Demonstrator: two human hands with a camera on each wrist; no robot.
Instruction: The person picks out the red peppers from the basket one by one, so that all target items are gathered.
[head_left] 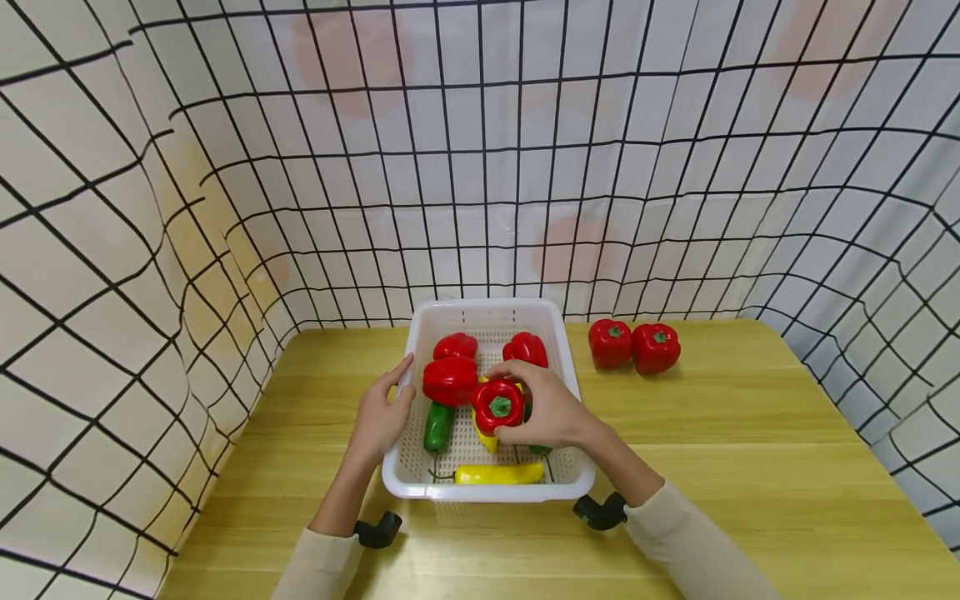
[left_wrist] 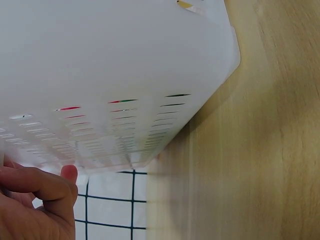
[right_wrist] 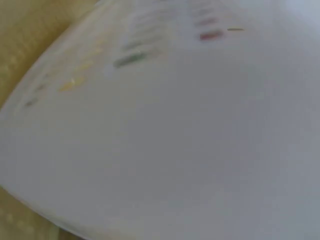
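A white perforated plastic basket [head_left: 489, 493] stands on the table, with peppers inside. My right hand [head_left: 553, 408] grips a red bell pepper [head_left: 489, 421] over the middle of the basket, its green stem facing up. Below that pepper a yellow pepper [head_left: 487, 440] is partly hidden. My left hand [head_left: 382, 421] holds the basket's left rim; the left wrist view shows its curled fingers [left_wrist: 50, 187] at the rim. Farther back in the basket lie red bell peppers [head_left: 450, 382]. A green pepper [head_left: 438, 427] lies at the left, and a long yellow pepper [head_left: 498, 474] along the near side.
Two red bell peppers [head_left: 610, 343] stand side by side on the wooden table [head_left: 735, 467], right of the basket. Black wire mesh [head_left: 517, 150] with white sheeting behind it encloses the table's back and sides. The right wrist view is filled by the blurred basket wall [right_wrist: 175, 140].
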